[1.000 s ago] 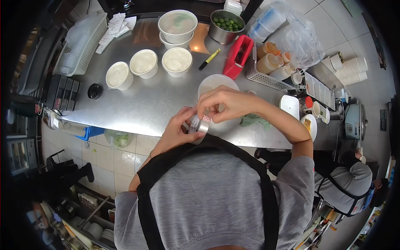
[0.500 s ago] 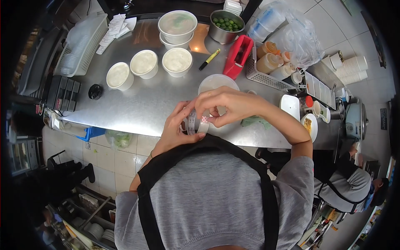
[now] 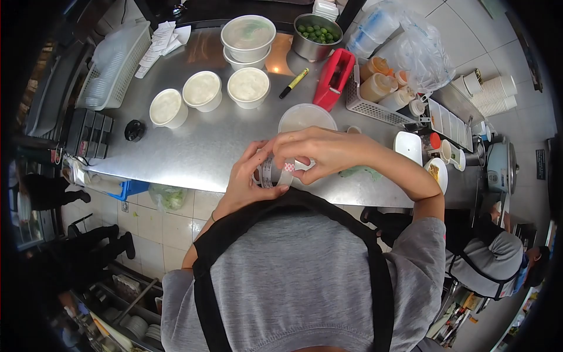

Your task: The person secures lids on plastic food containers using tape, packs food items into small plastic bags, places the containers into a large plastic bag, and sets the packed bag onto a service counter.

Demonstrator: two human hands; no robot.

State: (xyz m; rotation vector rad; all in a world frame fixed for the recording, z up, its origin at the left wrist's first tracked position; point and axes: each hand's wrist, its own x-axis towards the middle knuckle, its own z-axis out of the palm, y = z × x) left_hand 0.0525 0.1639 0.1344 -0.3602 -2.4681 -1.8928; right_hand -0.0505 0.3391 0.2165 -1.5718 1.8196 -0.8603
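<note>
Close to my chest, at the counter's front edge, my left hand [image 3: 249, 176] is curled around a clear roll [image 3: 271, 174] that looks like tape, with small print on its inner ring. My right hand [image 3: 314, 154] pinches at the roll's near side, where a small red-and-white patterned piece [image 3: 288, 167] shows by the fingertips. Just beyond the hands sits a round tub with a translucent lid [image 3: 308, 116], partly covered by my right hand. Farther back stand several lidded white tubs [image 3: 248, 87], two of them stacked.
On the steel counter [image 3: 205, 152] are a red tape dispenser [image 3: 335, 79], a yellow marker [image 3: 294, 83], a pot of green limes [image 3: 317, 36] and a basket of sauce bottles [image 3: 378, 100]. A lid basket [image 3: 114, 67] stands left. Other people [image 3: 487, 264] are behind me.
My right hand has shifted slightly at the roll, and more of the patterned piece shows. My left hand keeps its grip. Another person's legs have come into view at the left.
</note>
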